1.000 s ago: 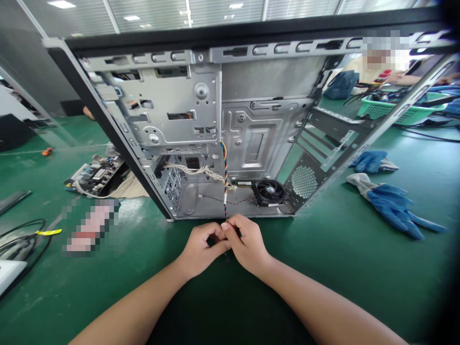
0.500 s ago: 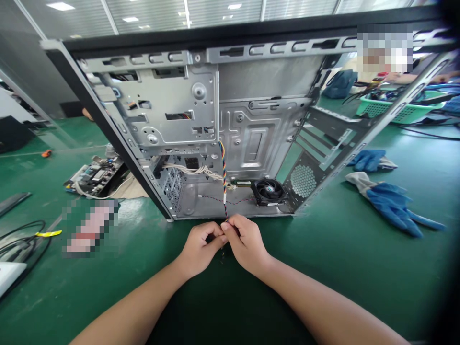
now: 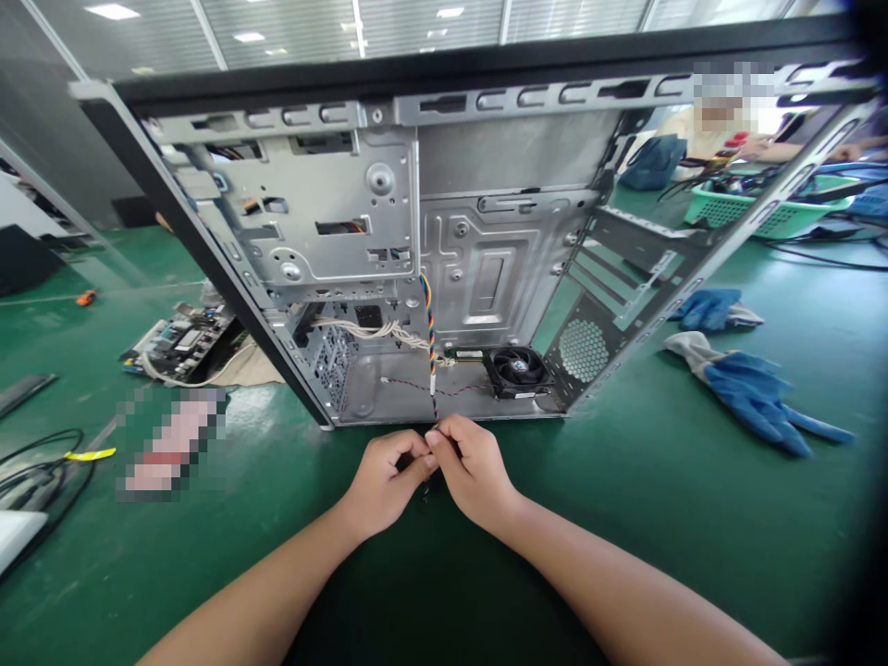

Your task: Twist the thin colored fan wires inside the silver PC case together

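An open metal computer case [image 3: 478, 157] stands before me on the green table. A twisted multicoloured cable [image 3: 431, 347] runs down from its drive cage [image 3: 333, 203] and out over the front edge. My left hand [image 3: 388, 481] and my right hand [image 3: 475, 467] meet just outside that edge, both closed in a pinch on the cable. Its lower end pokes out beneath the fingers; the exact part pinched is hidden. On the case floor rest a black cooling fan [image 3: 519, 367] with a thin lead and a memory stick [image 3: 466, 355]. White wires [image 3: 375, 330] cross behind the cable.
Blue-and-grey gloves [image 3: 753, 388] lie at the right, with a green basket [image 3: 770, 215] of cables behind. A person [image 3: 708, 139] sits beyond. At left are a circuit board [image 3: 184, 342], a pixelated item [image 3: 170, 444] and black cables [image 3: 52, 472].
The view has shifted slightly. Both hands stay pinched on the cable in nearly the same place, and the cable's lower end has moved a little.
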Demonstrator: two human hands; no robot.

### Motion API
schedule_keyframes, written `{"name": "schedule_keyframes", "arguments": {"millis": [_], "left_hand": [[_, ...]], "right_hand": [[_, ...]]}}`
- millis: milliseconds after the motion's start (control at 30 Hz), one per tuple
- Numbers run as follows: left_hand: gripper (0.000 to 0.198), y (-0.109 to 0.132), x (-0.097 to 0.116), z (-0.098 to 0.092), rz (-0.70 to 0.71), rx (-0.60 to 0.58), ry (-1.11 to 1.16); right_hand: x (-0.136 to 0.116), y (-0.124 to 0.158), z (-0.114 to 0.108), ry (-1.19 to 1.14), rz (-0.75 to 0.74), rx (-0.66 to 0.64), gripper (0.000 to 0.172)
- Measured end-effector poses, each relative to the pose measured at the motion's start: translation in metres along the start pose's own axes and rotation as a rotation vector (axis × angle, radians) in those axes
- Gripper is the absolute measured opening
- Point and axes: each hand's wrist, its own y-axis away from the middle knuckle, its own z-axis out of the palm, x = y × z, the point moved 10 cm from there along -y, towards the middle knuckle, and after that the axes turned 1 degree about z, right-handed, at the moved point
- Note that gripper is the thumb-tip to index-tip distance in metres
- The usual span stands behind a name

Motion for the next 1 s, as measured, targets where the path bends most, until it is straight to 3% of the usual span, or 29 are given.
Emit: {"name": "schedule_keyframes", "arguments": {"millis": [267,667,1000], "left_hand": [[0.024,0.0010,-0.0031,0.0026,-0.030,-0.007,0.042],[0.028,0.0019,0.0061,0.0008,0.049,-0.030,-0.063],[0.026,0.0013,0.0027,0.0003,0.037,0.010,-0.061]], "right_hand": [[0.0006,0.0002,0.0029,-0.008,0.013,-0.022,0.024],[-0.0002,0.0018,0.0027,-0.029,0.019,-0.016,0.027],[0.0022,0.0014,0.0023,-0.025,0.015,-0.010,0.026]]}}
